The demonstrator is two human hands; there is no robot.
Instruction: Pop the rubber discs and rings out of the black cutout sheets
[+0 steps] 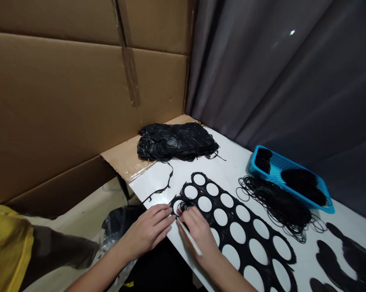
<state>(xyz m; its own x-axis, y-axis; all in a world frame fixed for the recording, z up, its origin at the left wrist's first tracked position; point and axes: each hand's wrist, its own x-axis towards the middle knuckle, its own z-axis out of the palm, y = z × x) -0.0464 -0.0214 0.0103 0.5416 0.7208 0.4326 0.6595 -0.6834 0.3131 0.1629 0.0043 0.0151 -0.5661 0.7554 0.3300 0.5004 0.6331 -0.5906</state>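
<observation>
Possibly at risk of tearing the holed black sheet [227, 230] at five o'clock on the worktop [234, 161] through uneven pulling, with right fingers [190, 217] clamped on a white stick [189, 237] and left fingers [163, 215] of indiscernible grip.

Beyond the left end of the white table [231, 156] we see a brown cardboard wall [64, 93] bearing a vertical strip of glossy tape [132, 81]; along the table's far edge we note a dark grey curtain [277, 89] with one small bright point of light [292, 32]; below the table, pale floor [69, 233].
</observation>
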